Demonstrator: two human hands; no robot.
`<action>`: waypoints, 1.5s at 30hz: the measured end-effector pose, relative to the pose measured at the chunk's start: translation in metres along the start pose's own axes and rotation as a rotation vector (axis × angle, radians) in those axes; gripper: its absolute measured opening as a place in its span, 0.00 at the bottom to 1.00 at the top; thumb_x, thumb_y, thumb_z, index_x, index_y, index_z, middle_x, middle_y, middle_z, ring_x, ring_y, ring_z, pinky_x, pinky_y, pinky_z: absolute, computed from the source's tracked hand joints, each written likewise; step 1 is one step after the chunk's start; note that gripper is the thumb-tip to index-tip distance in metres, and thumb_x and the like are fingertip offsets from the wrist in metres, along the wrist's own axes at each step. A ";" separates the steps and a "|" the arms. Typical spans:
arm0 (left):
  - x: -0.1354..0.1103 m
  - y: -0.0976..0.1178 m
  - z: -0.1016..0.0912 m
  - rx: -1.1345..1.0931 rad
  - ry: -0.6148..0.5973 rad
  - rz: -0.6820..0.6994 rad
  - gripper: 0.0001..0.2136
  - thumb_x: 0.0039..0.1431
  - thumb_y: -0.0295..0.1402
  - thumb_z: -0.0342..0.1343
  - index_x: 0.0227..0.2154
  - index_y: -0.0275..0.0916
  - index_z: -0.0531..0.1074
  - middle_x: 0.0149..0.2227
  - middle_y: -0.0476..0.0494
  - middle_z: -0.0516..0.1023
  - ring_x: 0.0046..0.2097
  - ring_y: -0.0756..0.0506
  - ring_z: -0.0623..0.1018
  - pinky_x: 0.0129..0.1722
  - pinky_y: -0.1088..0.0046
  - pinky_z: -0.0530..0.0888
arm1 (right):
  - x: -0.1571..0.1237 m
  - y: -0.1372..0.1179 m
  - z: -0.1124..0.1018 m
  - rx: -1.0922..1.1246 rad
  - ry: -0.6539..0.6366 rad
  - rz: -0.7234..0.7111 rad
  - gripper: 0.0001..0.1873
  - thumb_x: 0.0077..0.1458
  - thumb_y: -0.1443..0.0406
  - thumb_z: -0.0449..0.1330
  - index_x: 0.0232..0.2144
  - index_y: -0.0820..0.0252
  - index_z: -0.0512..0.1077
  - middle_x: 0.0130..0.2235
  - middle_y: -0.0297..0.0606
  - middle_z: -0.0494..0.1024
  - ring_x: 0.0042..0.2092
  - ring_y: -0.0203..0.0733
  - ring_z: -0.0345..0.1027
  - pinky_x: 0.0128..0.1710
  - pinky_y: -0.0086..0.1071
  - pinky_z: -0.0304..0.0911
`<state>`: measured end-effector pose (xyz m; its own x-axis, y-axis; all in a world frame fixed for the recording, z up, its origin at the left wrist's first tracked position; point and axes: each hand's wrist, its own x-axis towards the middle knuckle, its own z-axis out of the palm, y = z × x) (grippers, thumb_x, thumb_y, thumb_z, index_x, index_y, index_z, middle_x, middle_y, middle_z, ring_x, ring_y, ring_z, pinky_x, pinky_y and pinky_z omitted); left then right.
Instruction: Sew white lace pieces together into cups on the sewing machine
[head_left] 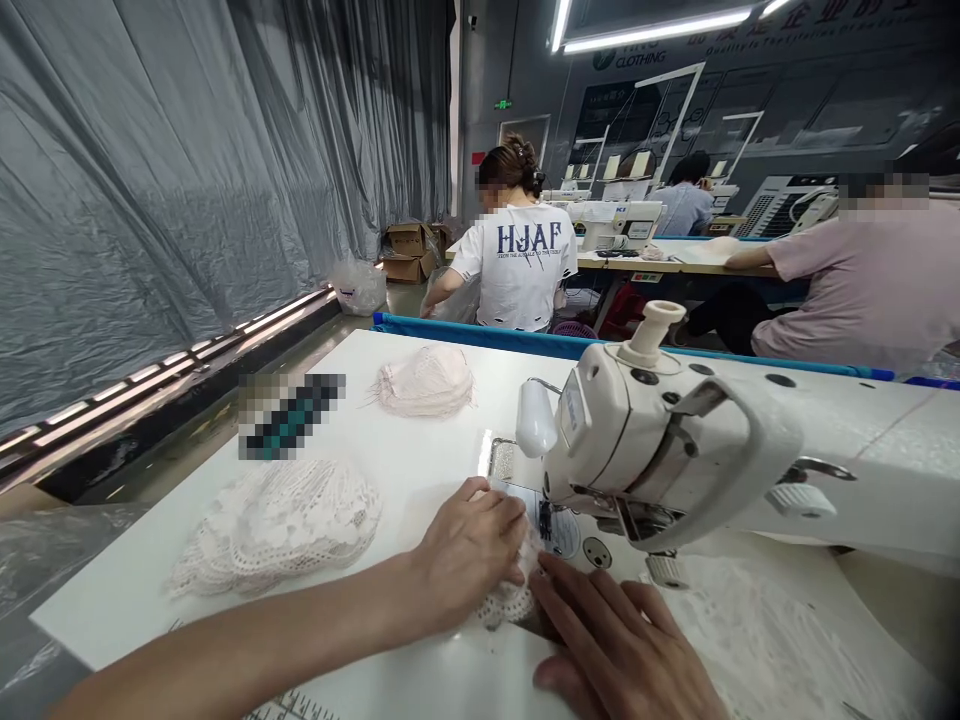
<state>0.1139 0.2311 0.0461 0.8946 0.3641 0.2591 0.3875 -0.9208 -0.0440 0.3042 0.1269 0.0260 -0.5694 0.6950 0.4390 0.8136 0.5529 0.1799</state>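
Observation:
Close to the needle area of a white sewing machine (600, 430), a small piece of white lace (504, 604) lies partly under my hands. My left hand (472, 545) is closed over the lace from the left, its fingers bent and pressing on it. My right hand (619, 635) rests flat with its fingers stretched out, the fingertips at the lace's right edge beside the presser foot (546, 522). Much of the lace is hidden by my fingers. A stack of white lace pieces (292, 520) lies left of my left forearm.
Pale pink cup-shaped pieces (427, 380) lie at the table's back. More sheer lace (780, 630) spreads under the machine arm at right. A ruler scale (292, 705) shows at the front edge. Beyond the blue-edged table, a person in a white shirt (517, 265) sits among other workers.

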 end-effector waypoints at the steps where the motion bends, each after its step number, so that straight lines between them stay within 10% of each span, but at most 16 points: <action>1: 0.003 -0.004 0.002 -0.022 0.001 0.004 0.09 0.61 0.37 0.51 0.34 0.36 0.65 0.38 0.46 0.71 0.36 0.47 0.72 0.44 0.67 0.65 | 0.000 0.001 0.001 -0.018 0.007 0.003 0.24 0.60 0.52 0.51 0.50 0.61 0.69 0.51 0.42 0.74 0.45 0.43 0.69 0.40 0.33 0.57; 18: 0.000 -0.012 -0.008 -0.222 0.134 0.111 0.10 0.60 0.18 0.44 0.37 0.35 0.69 0.44 0.44 0.73 0.41 0.51 0.73 0.52 0.64 0.57 | 0.010 -0.002 -0.002 -0.164 0.107 0.016 0.28 0.66 0.55 0.38 0.43 0.66 0.73 0.47 0.40 0.77 0.38 0.42 0.70 0.33 0.36 0.54; 29: -0.016 -0.008 -0.013 -0.140 0.150 0.177 0.17 0.63 0.37 0.50 0.21 0.34 0.67 0.38 0.48 0.76 0.38 0.50 0.73 0.45 0.65 0.61 | 0.003 0.003 0.001 -0.137 0.075 -0.013 0.26 0.66 0.56 0.40 0.42 0.63 0.74 0.44 0.37 0.79 0.39 0.39 0.71 0.36 0.36 0.53; 45: -0.019 0.002 -0.014 -0.154 0.107 0.111 0.09 0.63 0.34 0.49 0.35 0.33 0.69 0.37 0.45 0.75 0.41 0.48 0.72 0.44 0.65 0.62 | -0.001 0.003 0.002 -0.050 0.064 0.035 0.22 0.66 0.59 0.42 0.43 0.62 0.73 0.44 0.41 0.78 0.37 0.40 0.71 0.37 0.37 0.53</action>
<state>0.0942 0.2203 0.0545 0.8978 0.2503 0.3623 0.2422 -0.9678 0.0682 0.3071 0.1282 0.0244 -0.5329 0.6821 0.5007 0.8387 0.5041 0.2060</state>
